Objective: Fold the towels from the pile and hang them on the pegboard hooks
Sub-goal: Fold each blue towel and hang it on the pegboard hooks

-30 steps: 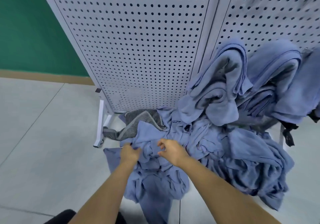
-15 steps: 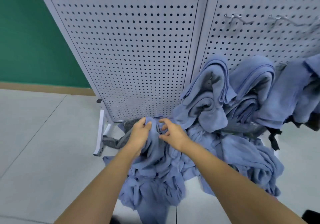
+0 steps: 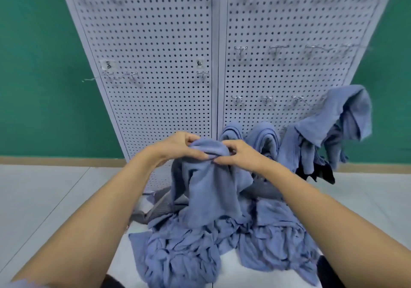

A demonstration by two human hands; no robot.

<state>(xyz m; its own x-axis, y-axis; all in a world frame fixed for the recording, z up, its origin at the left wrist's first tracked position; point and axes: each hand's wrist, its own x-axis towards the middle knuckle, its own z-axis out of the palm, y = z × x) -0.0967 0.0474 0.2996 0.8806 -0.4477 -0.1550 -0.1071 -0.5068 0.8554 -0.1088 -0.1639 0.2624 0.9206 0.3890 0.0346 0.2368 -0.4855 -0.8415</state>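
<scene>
Pale floor (image 3: 44,198) below me, the blue pile (image 3: 189,254) heaped on it. Above it my left hand (image 3: 175,147) and right hand (image 3: 240,156) both pinch one towel (image 3: 209,183) at its bunched top edge, the rest hanging down. I should slide the pinches apart to find corners before folding. Bare hooks (image 3: 240,49) wait on the pegboard (image 3: 160,43) beyond.
</scene>
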